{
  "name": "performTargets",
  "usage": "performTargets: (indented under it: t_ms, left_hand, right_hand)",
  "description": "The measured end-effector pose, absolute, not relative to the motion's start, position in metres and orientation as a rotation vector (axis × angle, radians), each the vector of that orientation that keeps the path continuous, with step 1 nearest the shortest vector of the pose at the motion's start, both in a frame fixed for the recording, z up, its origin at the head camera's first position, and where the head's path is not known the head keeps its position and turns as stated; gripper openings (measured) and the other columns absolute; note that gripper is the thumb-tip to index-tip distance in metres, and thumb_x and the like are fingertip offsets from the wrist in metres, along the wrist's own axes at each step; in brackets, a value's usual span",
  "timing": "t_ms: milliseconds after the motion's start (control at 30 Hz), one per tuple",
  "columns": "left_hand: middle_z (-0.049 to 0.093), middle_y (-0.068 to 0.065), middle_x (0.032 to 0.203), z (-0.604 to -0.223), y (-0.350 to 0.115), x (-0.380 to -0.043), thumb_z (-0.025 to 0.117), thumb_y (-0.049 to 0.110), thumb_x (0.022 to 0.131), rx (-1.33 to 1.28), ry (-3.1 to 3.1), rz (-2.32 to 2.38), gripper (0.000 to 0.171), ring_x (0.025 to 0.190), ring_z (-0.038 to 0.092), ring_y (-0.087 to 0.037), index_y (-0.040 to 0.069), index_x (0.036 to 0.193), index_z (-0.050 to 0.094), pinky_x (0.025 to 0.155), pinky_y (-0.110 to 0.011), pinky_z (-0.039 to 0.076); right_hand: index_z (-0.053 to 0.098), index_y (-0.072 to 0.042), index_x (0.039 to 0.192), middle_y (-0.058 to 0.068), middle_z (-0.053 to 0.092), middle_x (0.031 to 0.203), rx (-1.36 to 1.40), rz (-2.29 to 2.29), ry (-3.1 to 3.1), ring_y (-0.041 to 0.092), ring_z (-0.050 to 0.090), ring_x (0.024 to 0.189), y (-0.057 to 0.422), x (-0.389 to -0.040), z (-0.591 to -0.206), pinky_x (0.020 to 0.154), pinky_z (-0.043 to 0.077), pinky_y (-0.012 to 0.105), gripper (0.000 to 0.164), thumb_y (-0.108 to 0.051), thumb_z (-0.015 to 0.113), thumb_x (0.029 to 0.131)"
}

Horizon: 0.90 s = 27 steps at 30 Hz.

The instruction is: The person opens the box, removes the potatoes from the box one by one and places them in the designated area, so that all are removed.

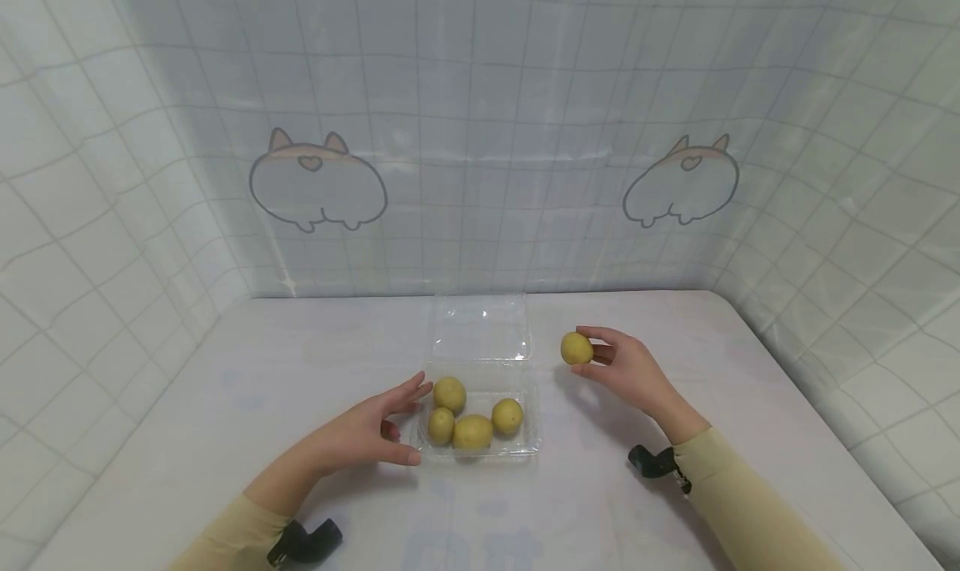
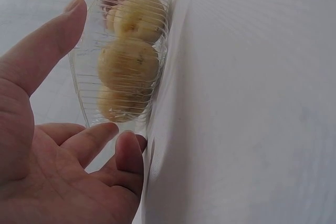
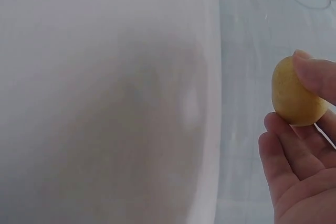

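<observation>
A clear plastic clamshell box (image 1: 528,448) stands mid-table with its lid (image 1: 482,328) folded back towards the wall. Several yellow potatoes (image 1: 472,432) lie in its base; the left wrist view shows some of these potatoes (image 2: 128,65) through the ribbed side. At the box's left end is my left hand (image 1: 367,428), thumb and fingers spread around the corner and holding nothing; whether the fingertips touch the plastic is unclear. My right hand (image 1: 626,371) pinches one potato (image 1: 576,348) between thumb and fingers, above the table to the right of the box. In the right wrist view this potato (image 3: 294,95) sits at the fingertips.
The white-covered table (image 1: 315,338) reaches back to a gridded wall curtain (image 1: 480,179) with two cartoon animal drawings. Similar sheeting hangs at both sides. Black devices are strapped to the left wrist (image 1: 306,544) and right wrist (image 1: 654,463).
</observation>
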<state>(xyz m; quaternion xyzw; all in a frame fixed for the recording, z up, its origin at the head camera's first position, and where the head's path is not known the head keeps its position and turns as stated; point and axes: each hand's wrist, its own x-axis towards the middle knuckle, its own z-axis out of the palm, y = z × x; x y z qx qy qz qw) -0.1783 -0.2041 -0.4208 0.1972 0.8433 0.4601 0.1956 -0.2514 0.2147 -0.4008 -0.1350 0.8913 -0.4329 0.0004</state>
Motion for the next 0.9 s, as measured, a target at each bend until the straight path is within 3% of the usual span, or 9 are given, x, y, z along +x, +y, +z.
performTargets:
  t_ms: [433,700,900]
  left_hand:
    - [0.034,0.006,0.158,-0.422,-0.203,-0.178,0.088,0.033,0.074,0.561,2.378,1.273,0.111,0.089,0.054,-0.023,0.022,0.16,0.018,0.076,-0.029,0.047]
    - [0.033,0.005,0.158,-0.42,-0.204,-0.178,0.088,0.031,0.075,0.551,2.368,1.283,0.111,0.091,0.053,-0.023,0.021,0.16,0.018,0.076,-0.028,0.047]
    - [0.034,0.005,0.158,-0.419,-0.203,-0.179,0.088,0.031,0.074,0.544,2.375,1.274,0.111,0.087,0.053,-0.023,0.019,0.16,0.017,0.075,-0.029,0.047]
  right_hand:
    - [0.054,-0.015,0.142,0.011,0.058,0.137,-0.33,-1.358,2.795,0.026,0.062,0.116,0.238,-0.261,-0.41,0.095,0.046,0.047,0.067,-0.029,0.082,0.082]
    - [0.054,-0.015,0.143,0.011,0.057,0.136,-0.297,-1.3,2.805,0.031,0.062,0.11,0.248,-0.266,-0.412,0.089,0.05,0.044,0.065,-0.029,0.08,0.084]
    - [0.052,-0.013,0.143,0.013,0.056,0.136,-0.256,-1.268,2.801,0.033,0.058,0.117,0.253,-0.268,-0.419,0.091,0.05,0.045,0.065,-0.028,0.078,0.086]
